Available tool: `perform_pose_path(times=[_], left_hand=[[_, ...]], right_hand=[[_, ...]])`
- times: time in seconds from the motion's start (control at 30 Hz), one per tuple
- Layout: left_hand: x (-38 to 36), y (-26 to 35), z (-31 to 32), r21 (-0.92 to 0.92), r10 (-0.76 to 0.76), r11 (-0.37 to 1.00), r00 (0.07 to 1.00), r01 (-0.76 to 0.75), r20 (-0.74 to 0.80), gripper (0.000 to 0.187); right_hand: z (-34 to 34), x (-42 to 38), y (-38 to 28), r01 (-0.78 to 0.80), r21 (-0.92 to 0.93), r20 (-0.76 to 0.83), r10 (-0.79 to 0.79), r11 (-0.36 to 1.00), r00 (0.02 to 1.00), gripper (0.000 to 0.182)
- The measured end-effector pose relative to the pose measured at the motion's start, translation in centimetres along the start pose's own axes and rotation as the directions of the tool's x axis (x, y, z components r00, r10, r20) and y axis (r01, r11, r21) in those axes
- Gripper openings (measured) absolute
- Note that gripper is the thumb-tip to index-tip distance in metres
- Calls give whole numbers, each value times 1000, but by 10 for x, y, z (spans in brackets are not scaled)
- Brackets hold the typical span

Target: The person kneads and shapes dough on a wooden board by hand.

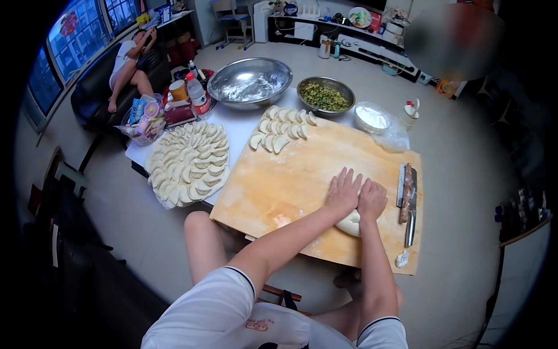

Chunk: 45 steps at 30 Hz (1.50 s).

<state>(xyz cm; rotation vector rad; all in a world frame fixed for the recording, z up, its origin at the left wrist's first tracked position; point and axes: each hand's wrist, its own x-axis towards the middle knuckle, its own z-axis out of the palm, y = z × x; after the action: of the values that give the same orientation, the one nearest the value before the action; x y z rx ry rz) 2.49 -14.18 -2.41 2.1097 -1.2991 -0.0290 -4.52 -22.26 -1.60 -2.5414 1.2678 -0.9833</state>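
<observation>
The open left hand (pixel 344 189) and half-open right hand (pixel 372 200) press uncut dough (pixel 350 224), gripping nothing; many dumplings (pixel 189 163) are shaped, with filling (pixel 325 97) left in the bowl (pixel 332 113).

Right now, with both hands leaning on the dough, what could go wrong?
Pressure from the left hand and right hand might shift the board, as the dough sits towards its near side. A jolt could roll the rolling pin off the knife near the right edge. The dumplings on the board lie close together and may stick.
</observation>
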Motion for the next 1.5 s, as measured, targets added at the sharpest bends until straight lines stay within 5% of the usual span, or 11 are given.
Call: perform_pose_path(times=[0.13,0.33,0.43,0.53,0.63,0.83,0.93,1.2,1.3,1.4,1.5], left_hand=[[-12,5,-19,-84,-58,994,983,74,174,56],[-60,8,-76,-352,235,925,941,-141,243,60],[-81,45,-127,-66,210,977,897,-201,390,63],[-119,16,-60,-86,397,914,918,-396,-8,63],[-129,13,-59,80,448,894,887,-441,-115,60],[-53,-5,-25,-253,293,927,956,-277,28,32],[-18,5,-43,-237,131,970,943,-58,307,28],[5,-4,-13,101,51,993,988,-66,144,51],[-7,-9,-10,51,70,996,989,-78,131,55],[-17,-10,-30,-148,196,976,943,-160,270,54],[-37,20,-86,-257,223,957,907,-134,357,46]], right_hand=[[-21,-12,-6,40,206,147,-71,978,987,37],[-82,-64,-15,253,252,14,-265,934,964,17],[-121,-82,-40,206,196,57,-221,959,974,13],[-119,-103,-49,315,101,-138,-301,944,944,22],[-98,-110,-34,395,79,-231,-368,915,900,28],[-46,-67,-15,191,91,-64,-186,977,980,20],[-34,-35,-14,66,51,87,-70,997,994,24],[10,2,0,150,-63,-266,-162,987,950,34],[-9,-8,-7,12,-1,167,-12,1000,986,39],[-37,-28,-10,2,116,260,-32,993,965,35],[-73,-55,-14,146,175,108,-166,974,980,27]])
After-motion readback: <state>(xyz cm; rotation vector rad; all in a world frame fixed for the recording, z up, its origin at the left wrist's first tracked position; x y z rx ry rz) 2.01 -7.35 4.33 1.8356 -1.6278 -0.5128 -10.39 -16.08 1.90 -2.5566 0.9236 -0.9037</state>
